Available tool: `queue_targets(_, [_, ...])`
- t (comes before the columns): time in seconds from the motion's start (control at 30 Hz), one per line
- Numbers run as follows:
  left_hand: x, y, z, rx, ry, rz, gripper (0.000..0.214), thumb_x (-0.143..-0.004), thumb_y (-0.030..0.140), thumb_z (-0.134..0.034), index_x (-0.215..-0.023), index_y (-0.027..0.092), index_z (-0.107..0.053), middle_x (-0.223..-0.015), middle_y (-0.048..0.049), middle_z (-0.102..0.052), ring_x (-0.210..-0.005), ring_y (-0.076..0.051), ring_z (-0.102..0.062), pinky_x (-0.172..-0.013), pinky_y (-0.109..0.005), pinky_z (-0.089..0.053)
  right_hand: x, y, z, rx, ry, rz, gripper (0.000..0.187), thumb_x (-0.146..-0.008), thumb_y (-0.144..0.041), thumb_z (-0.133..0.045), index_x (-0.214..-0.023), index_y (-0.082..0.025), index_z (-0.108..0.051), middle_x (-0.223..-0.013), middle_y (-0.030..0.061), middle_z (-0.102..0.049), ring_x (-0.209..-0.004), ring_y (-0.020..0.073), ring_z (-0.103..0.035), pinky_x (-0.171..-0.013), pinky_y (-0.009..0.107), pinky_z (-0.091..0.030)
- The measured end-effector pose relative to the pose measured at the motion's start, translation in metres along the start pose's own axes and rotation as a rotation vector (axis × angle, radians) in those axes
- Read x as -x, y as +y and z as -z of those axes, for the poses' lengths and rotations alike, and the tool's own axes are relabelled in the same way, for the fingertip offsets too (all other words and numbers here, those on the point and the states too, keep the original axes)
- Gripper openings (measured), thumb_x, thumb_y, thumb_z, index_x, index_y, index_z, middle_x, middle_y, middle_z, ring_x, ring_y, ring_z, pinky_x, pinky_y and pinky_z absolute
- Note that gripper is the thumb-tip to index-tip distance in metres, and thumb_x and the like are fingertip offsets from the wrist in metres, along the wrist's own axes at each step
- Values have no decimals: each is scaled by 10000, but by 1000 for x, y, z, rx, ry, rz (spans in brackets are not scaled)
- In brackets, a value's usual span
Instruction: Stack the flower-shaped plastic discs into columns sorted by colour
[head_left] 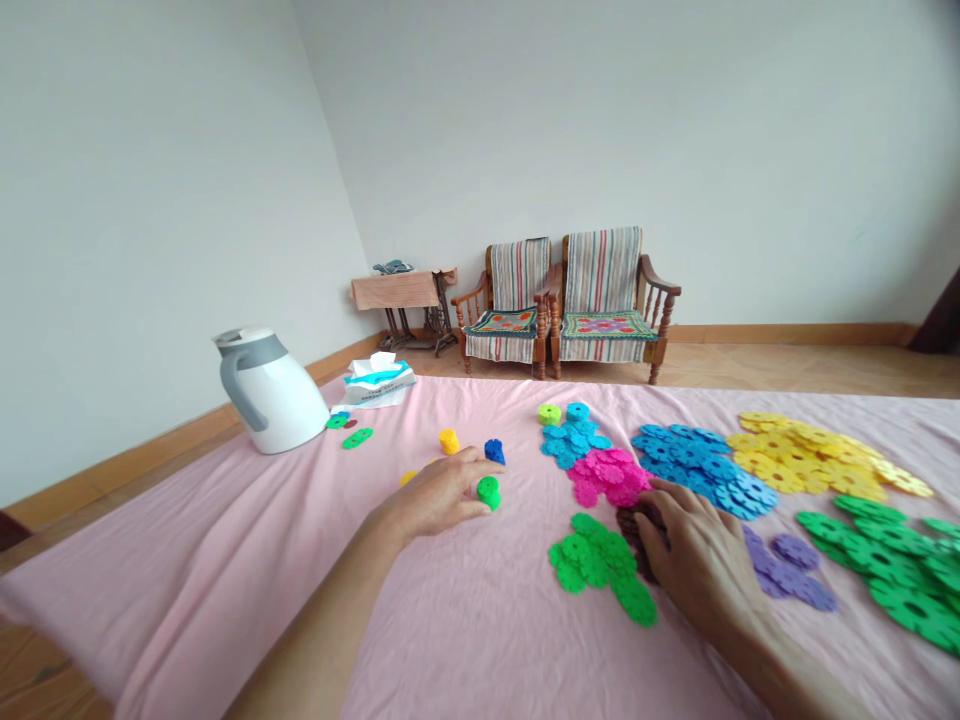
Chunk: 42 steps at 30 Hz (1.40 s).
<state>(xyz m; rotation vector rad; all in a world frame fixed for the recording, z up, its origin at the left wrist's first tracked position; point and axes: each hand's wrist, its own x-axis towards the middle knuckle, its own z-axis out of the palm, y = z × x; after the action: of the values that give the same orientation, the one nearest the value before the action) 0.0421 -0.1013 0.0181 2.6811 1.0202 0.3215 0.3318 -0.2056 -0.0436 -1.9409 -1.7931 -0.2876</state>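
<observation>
My left hand [439, 492] rests on the pink cloth [465, 620], its fingers curled around a small green stack of snowflake discs [488, 491]. A blue stack [494, 451] and a yellow stack [449, 441] stand just beyond it. My right hand [694, 555] lies palm down with its fingers closed over a pile of dark brown discs [632, 524], between a green pile [600, 565] and a purple pile [787, 570]. A pink pile [607, 475] sits just ahead of its fingertips.
A white kettle [266, 390] and a tissue pack [377, 382] stand at the far left. Teal [571, 437], blue [701, 465], yellow [814, 460] and green [892, 570] disc piles spread to the right. Two wooden armchairs [562, 300] stand against the wall.
</observation>
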Motion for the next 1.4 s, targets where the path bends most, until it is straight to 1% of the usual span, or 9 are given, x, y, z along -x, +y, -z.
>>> queue_targets(0.1, [-2, 2, -3, -65, 58, 64, 485, -712, 370, -690, -1164, 258, -556, -1104, -37, -593, -941, -218, -569, -817, -292, -409, 0, 0, 1, 7, -6, -3, 235, -862, -291, -390, -935, -243, -607, -1134, 46, -613, -993, 236, -550, -803, 398, -378])
queue_targets(0.17, [-4, 7, -5, -114, 85, 106, 458, -705, 432, -682, -1112, 251, -576, -1071, -30, -616, -905, -218, -584, -764, -280, -412, 0, 0, 0, 8, -2, -2, 237, -863, -295, -389, -943, -242, -606, -1133, 47, -615, -999, 240, -549, -804, 400, -377])
queue_targets(0.3, [-7, 18, -8, -232, 80, 195, 287, -706, 479, -657, -851, 238, -603, -845, 4, -643, -752, -198, -593, -613, -245, -366, 0, 1, -2, -7, -7, 5, 236, -864, -293, -388, -931, -240, -608, -1132, 51, -614, -999, 239, -550, -803, 398, -377])
queue_targets(0.43, [-10, 23, -11, -283, 90, 258, 351, -705, 552, -627, -716, 211, -542, -733, 5, -615, -685, -195, -580, -556, -241, -312, 0, 2, -2, -19, -23, 5, 231, -863, -291, -393, -928, -232, -607, -1104, 57, -620, -989, 239, -550, -798, 388, -381])
queue_targets(0.57, [-12, 24, -14, -334, 109, 295, 388, -749, 593, -551, -724, 206, -552, -750, -10, -629, -718, -205, -595, -550, -249, -309, -1, 0, 0, -39, -36, -1, 214, -860, -283, -403, -899, -231, -607, -1068, 51, -630, -962, 229, -556, -791, 374, -379])
queue_targets(0.77, [-13, 24, -18, -424, 124, 320, 352, -794, 557, -510, -788, 215, -593, -794, -21, -661, -765, -223, -618, -570, -266, -339, -1, -2, 2, -61, -60, -19, 217, -864, -277, -402, -927, -227, -604, -1071, 54, -624, -961, 228, -550, -794, 371, -366])
queue_targets(1.03, [-14, 20, -20, -417, 137, 322, 378, -820, 562, -452, -765, 214, -591, -789, -27, -668, -748, -227, -625, -560, -272, -334, -4, -12, 13, -74, -87, -72, 228, -873, -235, -388, -884, -216, -615, -1014, 58, -626, -947, 207, -550, -806, 347, -353])
queue_targets(1.17, [-15, 17, -21, -417, 150, 315, 380, -825, 563, -439, -809, 224, -607, -814, -33, -677, -781, -238, -629, -577, -279, -345, -5, -16, 17, -70, -100, -90, 225, -870, -232, -398, -896, -210, -620, -978, 62, -627, -953, 210, -545, -805, 346, -350])
queue_targets(1.4, [-15, 19, -24, -452, 157, 329, 396, -828, 568, -426, -785, 215, -600, -796, -41, -677, -760, -241, -632, -574, -281, -356, -3, -14, 13, -92, -89, -80, 226, -867, -232, -396, -885, -220, -621, -989, 52, -632, -935, 203, -551, -797, 345, -348])
